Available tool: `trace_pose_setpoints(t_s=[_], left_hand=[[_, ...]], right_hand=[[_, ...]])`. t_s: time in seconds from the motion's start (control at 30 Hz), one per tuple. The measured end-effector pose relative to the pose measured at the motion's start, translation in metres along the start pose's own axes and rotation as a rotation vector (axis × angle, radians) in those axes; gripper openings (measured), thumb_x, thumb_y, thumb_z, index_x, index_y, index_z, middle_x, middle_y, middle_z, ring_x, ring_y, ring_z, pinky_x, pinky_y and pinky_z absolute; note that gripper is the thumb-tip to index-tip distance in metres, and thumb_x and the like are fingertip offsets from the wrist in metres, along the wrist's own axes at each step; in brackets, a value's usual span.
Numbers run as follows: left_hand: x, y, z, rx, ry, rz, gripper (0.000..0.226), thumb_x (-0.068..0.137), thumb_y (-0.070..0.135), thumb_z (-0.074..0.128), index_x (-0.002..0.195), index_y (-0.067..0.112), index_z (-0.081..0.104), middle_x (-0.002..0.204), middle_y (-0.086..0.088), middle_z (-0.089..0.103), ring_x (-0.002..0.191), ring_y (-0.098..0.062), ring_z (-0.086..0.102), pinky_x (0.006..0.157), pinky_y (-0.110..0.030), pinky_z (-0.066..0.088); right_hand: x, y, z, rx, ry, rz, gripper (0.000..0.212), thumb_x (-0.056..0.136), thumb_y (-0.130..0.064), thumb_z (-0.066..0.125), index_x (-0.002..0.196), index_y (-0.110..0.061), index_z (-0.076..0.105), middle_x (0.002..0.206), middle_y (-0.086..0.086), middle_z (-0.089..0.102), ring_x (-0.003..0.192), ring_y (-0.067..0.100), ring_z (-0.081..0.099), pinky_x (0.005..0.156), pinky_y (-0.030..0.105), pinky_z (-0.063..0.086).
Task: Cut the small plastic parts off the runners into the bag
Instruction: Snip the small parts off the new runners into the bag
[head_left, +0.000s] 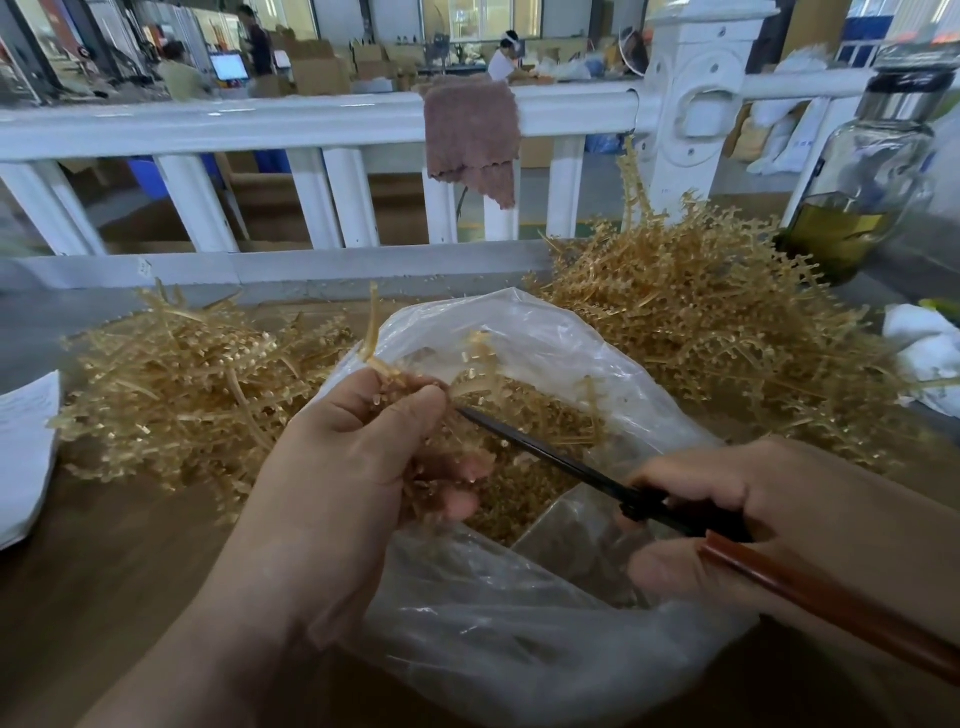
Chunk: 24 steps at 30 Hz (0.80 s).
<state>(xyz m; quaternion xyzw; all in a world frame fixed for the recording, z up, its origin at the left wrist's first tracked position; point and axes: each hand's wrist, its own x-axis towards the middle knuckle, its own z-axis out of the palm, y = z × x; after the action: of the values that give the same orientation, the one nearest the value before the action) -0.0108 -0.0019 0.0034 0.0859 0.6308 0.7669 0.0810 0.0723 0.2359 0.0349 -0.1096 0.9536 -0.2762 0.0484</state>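
My left hand (358, 447) is closed around a bunch of amber plastic runners (387, 371) studded with small parts, held over the mouth of a clear plastic bag (519, 623). My right hand (727, 514) grips scissors (561, 460) with dark blades and a reddish-brown handle. The blade tips reach the runner just beside my left fingers. Loose cut parts (524, 410) lie piled inside the bag.
Heaps of amber runners lie on the wooden table at the left (182, 384) and back right (701, 312). A white railing (311, 124) with a pink cloth (472, 135) runs behind. A glass bottle (857, 171) stands at the right; white paper (23, 447) lies at the left edge.
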Motion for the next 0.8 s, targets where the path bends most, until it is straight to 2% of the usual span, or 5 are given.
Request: trace_pose_setpoints(t_s=[0.23,0.4,0.5,0.7,0.8], left_hand=[[-0.001,-0.005,0.005,-0.006,0.028,0.071,0.011,0.070,0.031,0.075,0.074,0.021,0.073,0.072,-0.012,0.071,0.063,-0.021,0.071,0.053,-0.027,0.055],[0.000,-0.004,0.006,-0.126,0.014,0.000,0.006,0.073,0.024,0.075,0.075,0.021,0.070,0.080,-0.009,0.070,0.067,-0.025,0.074,0.052,-0.031,0.056],[0.000,-0.003,0.006,-0.176,-0.008,-0.062,0.005,0.079,0.022,0.071,0.074,0.020,0.071,0.080,-0.008,0.072,0.070,-0.025,0.076,0.059,-0.034,0.060],[0.000,-0.004,0.008,-0.206,-0.029,-0.052,0.005,0.081,0.022,0.071,0.081,0.017,0.069,0.079,-0.005,0.071,0.076,-0.018,0.070,0.085,-0.044,0.060],[-0.001,-0.003,0.011,-0.215,-0.024,-0.022,0.009,0.080,0.021,0.070,0.071,0.021,0.068,0.076,-0.002,0.066,0.072,-0.015,0.064,0.079,-0.037,0.056]], right_hand=[[0.000,-0.007,0.006,-0.059,0.106,0.026,0.064,0.073,-0.091,0.042,0.103,-0.038,0.061,0.076,-0.014,0.066,0.065,0.005,0.063,0.060,0.026,0.048],[0.001,-0.009,0.007,-0.110,0.203,0.061,0.053,0.074,-0.080,0.048,0.096,-0.033,0.059,0.075,-0.016,0.063,0.068,0.001,0.060,0.069,0.015,0.043],[0.001,-0.010,0.008,-0.137,0.190,0.059,0.045,0.077,-0.073,0.052,0.090,-0.030,0.059,0.074,-0.018,0.061,0.064,0.000,0.058,0.061,0.012,0.042],[0.001,-0.005,0.007,-0.173,0.183,0.024,0.049,0.077,-0.074,0.050,0.090,-0.028,0.060,0.072,-0.010,0.060,0.065,0.007,0.058,0.063,0.021,0.042],[0.000,-0.004,0.006,-0.179,0.192,0.004,0.049,0.077,-0.074,0.051,0.091,-0.028,0.061,0.071,-0.009,0.060,0.067,0.008,0.058,0.063,0.022,0.043]])
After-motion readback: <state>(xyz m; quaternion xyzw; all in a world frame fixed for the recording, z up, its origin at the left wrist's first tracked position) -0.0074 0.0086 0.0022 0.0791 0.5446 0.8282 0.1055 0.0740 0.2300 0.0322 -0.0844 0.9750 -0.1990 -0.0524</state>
